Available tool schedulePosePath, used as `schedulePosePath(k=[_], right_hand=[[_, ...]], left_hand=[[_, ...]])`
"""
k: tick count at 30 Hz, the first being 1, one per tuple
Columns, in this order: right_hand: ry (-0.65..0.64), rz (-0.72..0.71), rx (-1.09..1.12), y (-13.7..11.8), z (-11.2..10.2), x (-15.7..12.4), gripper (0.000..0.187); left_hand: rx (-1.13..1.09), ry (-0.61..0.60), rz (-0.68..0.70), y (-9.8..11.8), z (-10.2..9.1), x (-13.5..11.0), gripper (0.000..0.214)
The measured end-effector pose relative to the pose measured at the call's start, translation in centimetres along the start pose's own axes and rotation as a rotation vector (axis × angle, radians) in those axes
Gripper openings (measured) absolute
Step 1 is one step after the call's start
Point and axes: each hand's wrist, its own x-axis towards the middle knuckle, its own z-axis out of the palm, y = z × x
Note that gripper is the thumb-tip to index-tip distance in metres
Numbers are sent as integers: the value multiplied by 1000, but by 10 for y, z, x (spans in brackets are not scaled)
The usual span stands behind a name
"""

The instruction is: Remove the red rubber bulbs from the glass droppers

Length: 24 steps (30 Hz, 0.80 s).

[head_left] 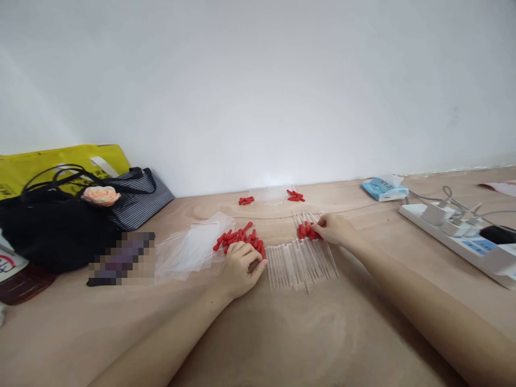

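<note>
My left hand (238,267) rests on the table with its fingers curled, at the near edge of a loose pile of small red rubber caps (237,237). My right hand (334,228) reaches to the far end of a row of clear thin tubes (299,261), its fingertips pinched at a cluster of red caps (306,231) fitted on or lying by the tube ends. What each hand grips is too small to make out. Two smaller groups of red caps (295,195) lie farther back near the wall.
Clear plastic bags (189,248) lie left of the cap pile. A black bag (52,226), a striped pouch (139,201) and a yellow bag (60,164) stand at the left. A white power strip (463,236) with plugs and a blue tissue pack (382,188) sit at the right.
</note>
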Motion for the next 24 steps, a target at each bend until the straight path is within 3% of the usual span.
schedulePosePath(k=[10, 15, 20, 24], right_hand=[[-22, 95, 130, -2, -15, -1, 30], [-24, 84, 330, -8, -20, -22, 33], [-59, -86, 781, -30, -1, -60, 29], [-52, -294, 833, -39, 18, -79, 27]], left_hand=[[-55, 1, -17, -2, 3, -1, 18], [-215, 42, -86, 10, 3, 14, 18], [-381, -20, -242, 40, 11, 36, 31], [-606, -102, -376, 54, 26, 44, 36]])
